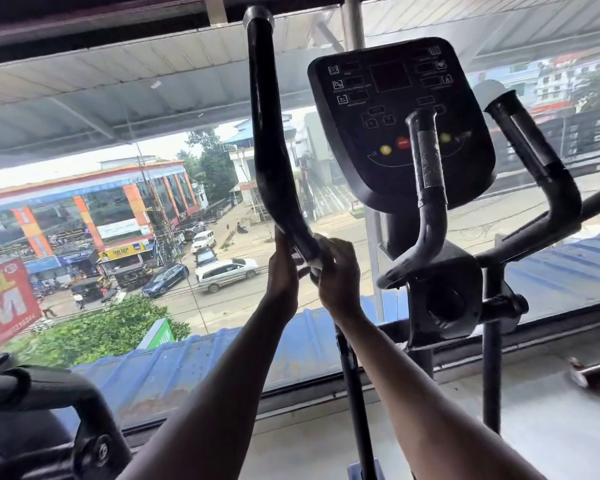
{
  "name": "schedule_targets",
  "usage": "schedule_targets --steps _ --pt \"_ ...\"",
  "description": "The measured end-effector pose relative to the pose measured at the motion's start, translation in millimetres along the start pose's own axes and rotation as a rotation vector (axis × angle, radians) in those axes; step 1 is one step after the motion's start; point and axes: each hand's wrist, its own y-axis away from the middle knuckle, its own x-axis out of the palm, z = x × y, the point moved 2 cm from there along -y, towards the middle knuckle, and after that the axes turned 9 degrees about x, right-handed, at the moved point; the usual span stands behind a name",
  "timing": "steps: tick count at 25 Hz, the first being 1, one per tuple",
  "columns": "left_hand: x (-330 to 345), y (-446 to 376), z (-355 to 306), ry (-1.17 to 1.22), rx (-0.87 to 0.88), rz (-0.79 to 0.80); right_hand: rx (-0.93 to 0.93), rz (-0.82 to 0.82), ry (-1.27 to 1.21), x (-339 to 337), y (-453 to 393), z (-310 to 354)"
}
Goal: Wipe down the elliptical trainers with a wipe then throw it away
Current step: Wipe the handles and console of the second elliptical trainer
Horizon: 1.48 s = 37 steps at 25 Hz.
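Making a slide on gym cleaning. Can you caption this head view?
Both hands, left and right, wrap a wipe around the elliptical's tall left handlebar, beside the console.

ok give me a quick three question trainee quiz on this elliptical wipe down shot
1. True or false: both hands are on the tall left handlebar.
2. Which part is being wiped? A) console B) lower bend of the left handlebar C) short inner grip
3. Fill in: a bit of white wipe shows under the ____ hand.

Key: 1 true, left hand and right hand both grip it. 2 B. 3 right.
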Motion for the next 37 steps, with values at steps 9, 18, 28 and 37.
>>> schedule_targets --steps 9,18,28,37 --pt "-2.9 -10.9 39.0 0.052 -0.279 0.189 0.223 -0.068 0.047 0.9 5.4 -45.8" --pt "-2.0 -12.2 64.4 0.100 -0.344 0.211 0.087 0.126 0.559 15.8 -10.9 -72.6" --pt "-59.9 6.6 77.2 0.048 -0.319 -0.008 0.582 0.014 0.037 47.8 32.4 -46.6" --pt "-170.5 -44.8 85.8 0.094 -0.308 -0.009 0.740 0.214 -0.184 147.8 35.9 -35.2"
